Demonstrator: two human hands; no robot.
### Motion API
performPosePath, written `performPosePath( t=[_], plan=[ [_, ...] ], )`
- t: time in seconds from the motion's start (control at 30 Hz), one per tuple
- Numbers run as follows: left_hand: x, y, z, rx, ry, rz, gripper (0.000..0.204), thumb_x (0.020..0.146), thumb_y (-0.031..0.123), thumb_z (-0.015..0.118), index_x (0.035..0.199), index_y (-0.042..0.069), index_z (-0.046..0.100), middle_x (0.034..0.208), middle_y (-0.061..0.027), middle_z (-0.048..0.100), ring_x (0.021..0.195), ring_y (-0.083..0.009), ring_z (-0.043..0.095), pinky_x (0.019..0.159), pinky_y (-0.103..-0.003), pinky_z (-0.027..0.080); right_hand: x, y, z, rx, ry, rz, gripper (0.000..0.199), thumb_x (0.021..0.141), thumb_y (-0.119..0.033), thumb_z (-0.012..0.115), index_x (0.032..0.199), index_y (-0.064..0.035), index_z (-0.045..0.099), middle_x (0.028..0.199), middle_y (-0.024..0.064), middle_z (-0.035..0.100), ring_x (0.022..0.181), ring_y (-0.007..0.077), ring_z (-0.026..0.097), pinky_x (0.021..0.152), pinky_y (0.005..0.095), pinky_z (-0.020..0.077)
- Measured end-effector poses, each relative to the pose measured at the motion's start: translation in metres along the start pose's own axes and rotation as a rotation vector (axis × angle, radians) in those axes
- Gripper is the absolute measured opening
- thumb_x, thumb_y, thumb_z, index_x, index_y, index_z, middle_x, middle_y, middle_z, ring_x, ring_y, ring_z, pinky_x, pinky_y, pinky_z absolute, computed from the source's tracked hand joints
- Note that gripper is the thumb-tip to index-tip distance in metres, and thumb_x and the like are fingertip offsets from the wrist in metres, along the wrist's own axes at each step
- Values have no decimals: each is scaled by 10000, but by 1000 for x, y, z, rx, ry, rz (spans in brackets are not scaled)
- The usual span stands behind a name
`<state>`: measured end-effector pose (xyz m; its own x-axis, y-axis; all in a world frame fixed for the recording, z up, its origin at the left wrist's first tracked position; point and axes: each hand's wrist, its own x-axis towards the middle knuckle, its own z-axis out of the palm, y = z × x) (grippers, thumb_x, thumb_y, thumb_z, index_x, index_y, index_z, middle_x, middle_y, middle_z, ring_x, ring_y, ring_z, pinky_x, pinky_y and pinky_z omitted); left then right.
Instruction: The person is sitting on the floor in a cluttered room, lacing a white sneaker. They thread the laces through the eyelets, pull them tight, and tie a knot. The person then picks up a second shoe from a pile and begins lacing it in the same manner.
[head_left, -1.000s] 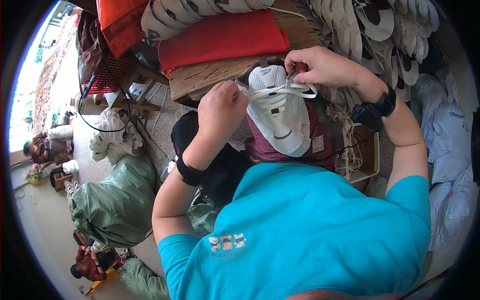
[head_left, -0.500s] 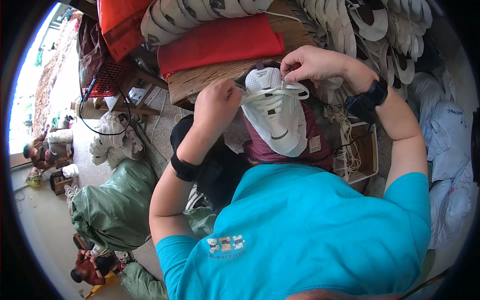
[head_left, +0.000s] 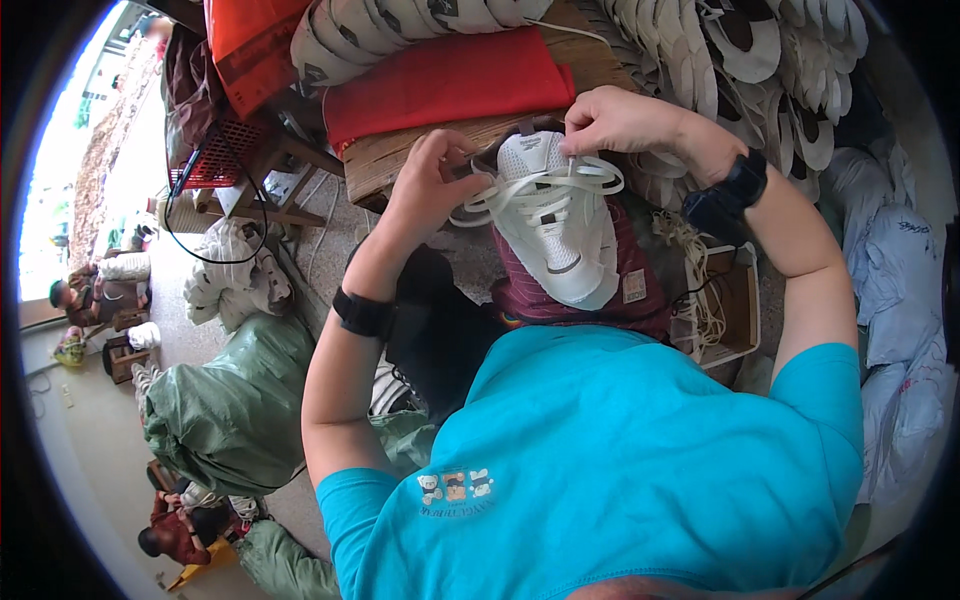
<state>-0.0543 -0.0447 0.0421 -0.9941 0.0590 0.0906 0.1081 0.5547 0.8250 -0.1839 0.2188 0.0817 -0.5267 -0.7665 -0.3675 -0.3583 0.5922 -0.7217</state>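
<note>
A white sneaker upper (head_left: 562, 268) lies over my lap, its toe toward me and its tongue (head_left: 531, 156) toward the wooden table. White shoelace (head_left: 545, 185) crosses its throat and stands out in loose loops at both sides. At the left edge of the upper is my left hand (head_left: 437, 182), thumb and fingers apart, the thumb close to a lace loop. My right hand (head_left: 618, 122) is closed at the upper's right collar, thumb and forefinger pinched on the lace. The pinched bit is mostly hidden by the fingers. Under the upper is maroon striped cloth (head_left: 640, 265).
On the wooden table (head_left: 400, 165) ahead lie folded red cloth (head_left: 450, 90) and a row of stacked shoe uppers (head_left: 400, 35). More uppers (head_left: 760, 45) hang at the right, above a white bin of laces (head_left: 735, 300). Green sacks (head_left: 230, 410) and two seated people are at the left.
My left hand has opened from a closed grip and shifted slightly up and left, and the lace on that side hangs looser. My right hand stays nearly in place, still pinching.
</note>
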Motion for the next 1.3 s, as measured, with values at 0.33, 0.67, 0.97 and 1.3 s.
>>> performPosePath(
  t=[0.33,0.67,0.97,1.3],
  plan=[
    [29,-5,-7,172,-250,178,255,830,236,718,812,-18,699,767,-107,604,686,-159,559,626,-321,470,4,10,21,468,185,145,172,867,-183,725,837,-14,709,804,38,698,734,97,614,694,252,476],
    [52,23,19,-374,-93,-177,178,923,169,677,913,-9,676,838,0,648,714,-75,577,650,-228,472,32,2,30,664,453,-4,195,930,-216,688,879,-29,704,775,-25,647,704,58,575,667,249,473],
    [23,-14,33,-489,258,-170,289,1022,305,566,1022,35,669,855,51,582,780,-49,487,696,-225,417,12,20,48,82,751,-159,276,918,-252,684,1025,-1,645,1011,110,643,924,182,610,819,325,492],
    [-7,-3,66,-469,207,-138,371,1010,290,528,1231,6,617,1093,-137,584,1061,-228,537,953,-331,420,-15,40,65,1078,178,15,382,989,-303,586,1250,-25,581,1187,32,609,1034,139,585,942,286,454]
  ],
)
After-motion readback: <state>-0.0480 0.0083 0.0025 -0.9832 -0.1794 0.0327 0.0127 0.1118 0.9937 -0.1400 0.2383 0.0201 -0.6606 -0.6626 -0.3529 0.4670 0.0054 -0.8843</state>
